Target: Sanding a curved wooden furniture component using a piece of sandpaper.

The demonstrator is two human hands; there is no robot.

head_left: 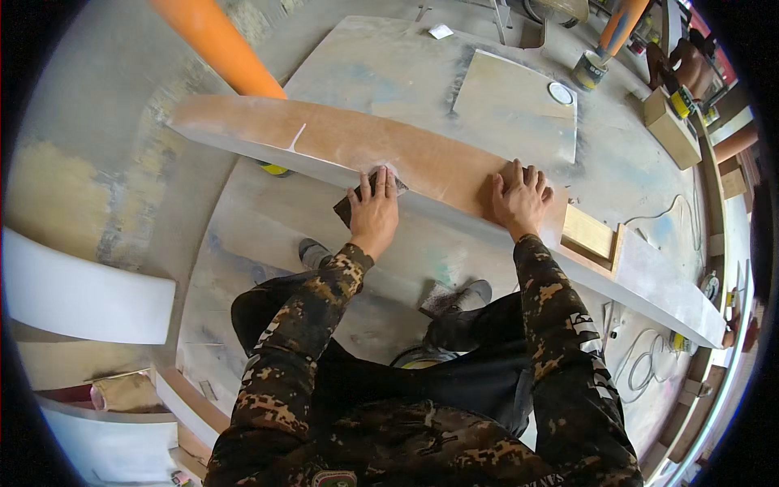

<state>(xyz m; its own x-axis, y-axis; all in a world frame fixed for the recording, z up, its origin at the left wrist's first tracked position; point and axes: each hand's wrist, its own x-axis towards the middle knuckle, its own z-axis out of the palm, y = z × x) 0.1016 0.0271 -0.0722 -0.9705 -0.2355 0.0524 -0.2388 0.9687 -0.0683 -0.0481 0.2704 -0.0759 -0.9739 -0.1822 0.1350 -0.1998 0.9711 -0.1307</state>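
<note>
A long curved piece (438,158) lies across in front of me, with a brown top face and a pale side edge. My left hand (376,215) presses a dark sheet of sandpaper (344,213) against its near edge, fingers over the sheet. Whitish dust (391,172) shows around those fingertips. Farther right, my right hand (522,201) rests on the brown face with its fingers apart. To the left of my left hand, a white streak (297,138) crosses the brown surface. Right of my right hand, the piece has an open recess (589,232).
Orange posts (223,49) stand behind the piece. A paint can (589,70) and a flat sheet (511,97) with a round white lid are at the far right. White curved panels (89,288) lie at left. A loose cable (645,369) coils at right.
</note>
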